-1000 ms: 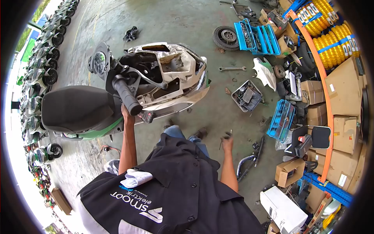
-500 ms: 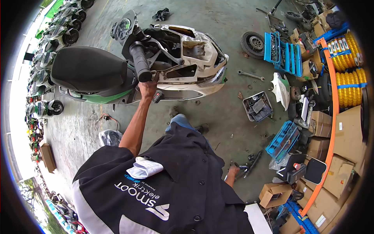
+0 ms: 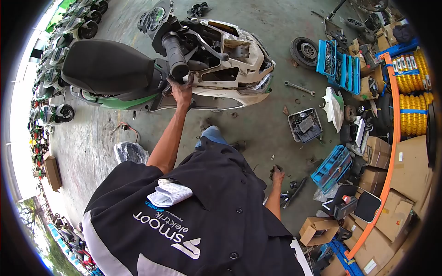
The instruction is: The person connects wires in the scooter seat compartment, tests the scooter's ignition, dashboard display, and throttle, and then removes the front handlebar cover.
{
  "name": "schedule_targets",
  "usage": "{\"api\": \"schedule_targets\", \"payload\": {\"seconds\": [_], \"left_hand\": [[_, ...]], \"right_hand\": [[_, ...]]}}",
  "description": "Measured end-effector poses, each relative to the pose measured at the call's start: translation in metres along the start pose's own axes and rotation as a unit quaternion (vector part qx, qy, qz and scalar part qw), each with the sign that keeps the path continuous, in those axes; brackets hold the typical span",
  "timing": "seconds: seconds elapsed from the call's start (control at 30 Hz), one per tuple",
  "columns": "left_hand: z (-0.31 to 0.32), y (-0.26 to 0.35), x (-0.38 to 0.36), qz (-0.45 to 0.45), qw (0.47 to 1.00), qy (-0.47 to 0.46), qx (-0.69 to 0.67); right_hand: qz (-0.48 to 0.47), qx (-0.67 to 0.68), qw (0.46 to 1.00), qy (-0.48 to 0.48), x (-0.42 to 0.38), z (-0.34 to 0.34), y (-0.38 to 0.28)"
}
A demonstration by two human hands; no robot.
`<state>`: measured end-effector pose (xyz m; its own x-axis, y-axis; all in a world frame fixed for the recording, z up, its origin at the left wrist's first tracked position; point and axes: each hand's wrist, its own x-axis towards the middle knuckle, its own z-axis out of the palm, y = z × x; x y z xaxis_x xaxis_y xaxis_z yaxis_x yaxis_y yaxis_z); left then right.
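Observation:
A partly stripped scooter (image 3: 230,99) stands in front of me, with its white-and-green body panels and black seat (image 3: 108,69). My left hand (image 3: 181,93) is at the end of the black handlebar grip (image 3: 175,57), its fingers curled and partly hidden. A small dark tool (image 3: 166,89) juts out on the hand's left side. It looks like a cordless driver, though little of it shows. My right hand (image 3: 277,175) hangs low above the floor with dark-smudged fingers apart and nothing visible in them. Near it lies a long black rod-like part (image 3: 294,192).
A blue cantilever toolbox (image 3: 338,66) and a loose wheel (image 3: 304,51) stand at the far right. A wrench (image 3: 299,88), a bin of parts (image 3: 305,125) and a blue crate (image 3: 331,169) lie closer. Boxes fill an orange-posted rack (image 3: 395,115). Parked scooters (image 3: 50,87) line the left.
My right hand has moved forward, away from the black rod-like part. The tool at my left hand was below its right side and now shows on the left. The view has shifted slightly.

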<state>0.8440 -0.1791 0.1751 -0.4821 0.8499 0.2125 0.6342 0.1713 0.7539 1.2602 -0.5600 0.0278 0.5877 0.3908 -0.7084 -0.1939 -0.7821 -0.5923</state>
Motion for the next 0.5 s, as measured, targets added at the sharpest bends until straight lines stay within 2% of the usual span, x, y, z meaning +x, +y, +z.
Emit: {"api": "schedule_targets", "payload": {"seconds": [0.03,0.07,0.1,0.17,0.23,0.3,0.33,0.37,0.4,0.43,0.47,0.5], "left_hand": [[0.002,-0.001,-0.002,-0.002,1.000,0.014,0.000],[0.010,0.001,-0.006,-0.086,0.996,0.020,-0.001],[0.016,-0.001,-0.011,-0.055,0.997,0.037,-0.025],[0.025,0.005,-0.030,-0.067,0.988,0.019,-0.136],[0.031,0.000,-0.032,-0.085,0.988,0.022,-0.128],[0.029,0.003,-0.035,-0.115,0.986,0.026,-0.114],[0.025,0.011,-0.038,-0.101,0.993,0.043,-0.043],[0.020,0.017,-0.037,-0.072,0.994,0.047,-0.067],[0.030,-0.005,-0.032,-0.058,0.994,0.064,-0.059],[0.043,-0.022,-0.028,-0.042,0.995,0.077,-0.054],[0.050,-0.019,-0.032,-0.124,0.988,0.081,-0.048],[0.050,-0.003,-0.042,-0.185,0.978,0.043,-0.091]], "right_hand": [[0.001,-0.007,1.000,-0.002,0.000,-0.007,0.015],[0.042,0.013,0.999,0.016,-0.002,-0.014,0.031],[0.082,0.034,0.995,0.034,-0.003,-0.020,0.046],[0.118,0.041,0.991,0.039,-0.006,-0.032,0.084],[0.155,0.048,0.986,0.044,-0.018,-0.036,0.089],[0.124,0.003,0.991,0.051,-0.038,-0.034,0.101],[0.117,-0.001,0.991,0.060,-0.041,-0.031,0.103],[0.111,-0.005,0.992,0.068,-0.042,-0.028,0.108],[0.052,-0.079,0.995,0.031,-0.037,-0.022,0.121],[0.028,-0.080,0.996,0.031,-0.035,-0.022,0.136],[0.004,-0.082,0.996,0.031,-0.035,-0.021,0.147],[0.010,-0.009,0.998,0.065,-0.036,-0.007,0.144]]}}
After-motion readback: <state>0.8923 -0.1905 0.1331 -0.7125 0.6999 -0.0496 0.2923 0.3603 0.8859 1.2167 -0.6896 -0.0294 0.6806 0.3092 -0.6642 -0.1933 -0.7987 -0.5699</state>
